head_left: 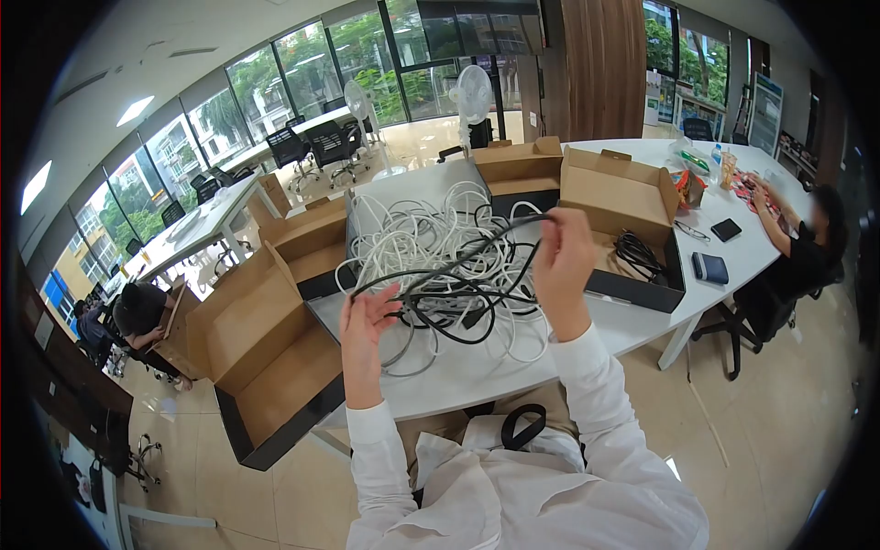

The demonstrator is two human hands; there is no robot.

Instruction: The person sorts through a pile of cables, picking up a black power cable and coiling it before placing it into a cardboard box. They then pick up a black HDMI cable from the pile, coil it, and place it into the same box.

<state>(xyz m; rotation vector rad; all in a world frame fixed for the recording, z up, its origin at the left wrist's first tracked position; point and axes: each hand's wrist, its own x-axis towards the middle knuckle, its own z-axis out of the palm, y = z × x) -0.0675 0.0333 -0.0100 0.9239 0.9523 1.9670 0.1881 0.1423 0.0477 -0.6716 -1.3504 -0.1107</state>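
A large tangle of white cables (394, 225) lies on the table in front of me, with black strands mixed in. Between my hands stretches a black cable (467, 253), lifted over the pile. My right hand (564, 257) is closed on it at the upper end, fingers pinched together. At the lower left, my left hand (367, 316) has the cable's other stretch at its thumb and curled fingers; the exact grip is partly hidden. More black loops hang below, over the white cables. Whether they belong to the same cable is hard to tell.
Open cardboard boxes stand around the pile: a front-left box (284, 376), one behind it (316, 243), a back box (518, 174), and a right box (632, 275) holding a coiled black cable (639, 252). A wallet (710, 268) and glasses lie rightward. A person sits at right.
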